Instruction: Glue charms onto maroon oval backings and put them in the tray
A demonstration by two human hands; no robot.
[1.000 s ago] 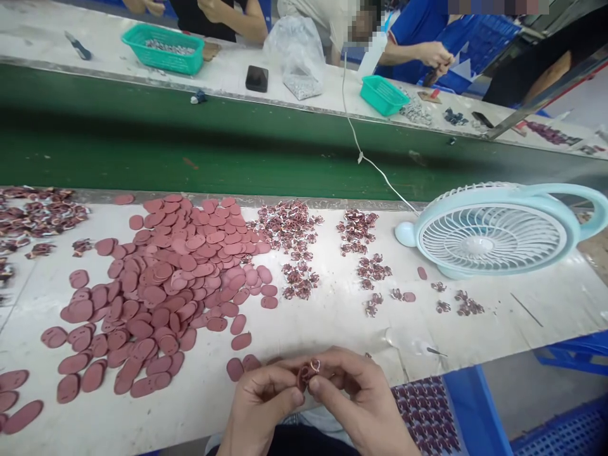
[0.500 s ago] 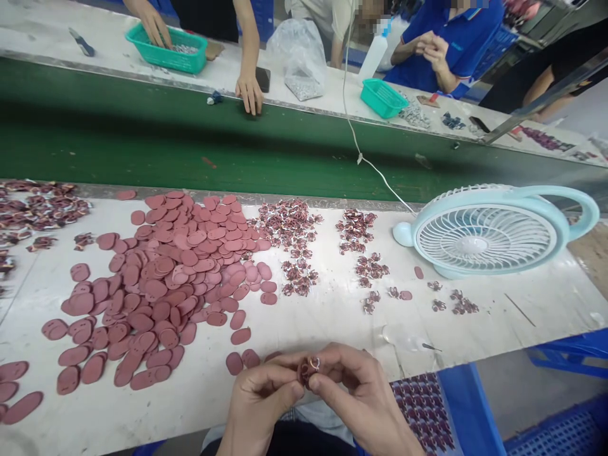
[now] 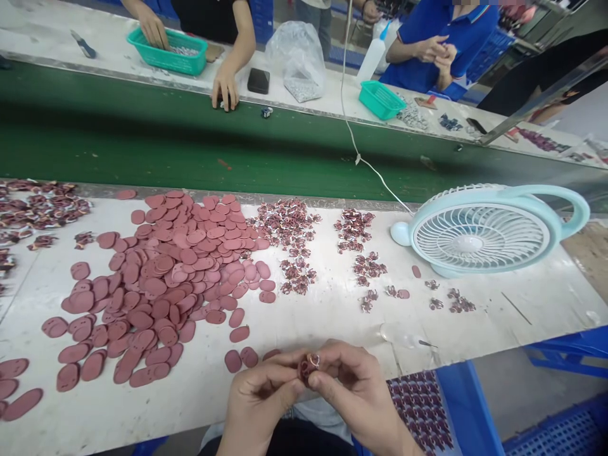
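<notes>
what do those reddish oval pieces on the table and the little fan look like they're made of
The reddish oval pieces: likely rubber or soft plastic, judging by the matte, even dusty-red surface and thin flat shapes lying loosely overlapped. The pale blue fan: apparently moulded plastic, with a smooth, slightly glossy ring and handle and a fine white ribbed grille.

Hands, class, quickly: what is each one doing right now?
Left hand: closed, pinching the small reddish piece.
Right hand: closed on the same piece, fingertips at its metal ring.

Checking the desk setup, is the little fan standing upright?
No, the fan lies flat on the table, grille facing up.
</notes>
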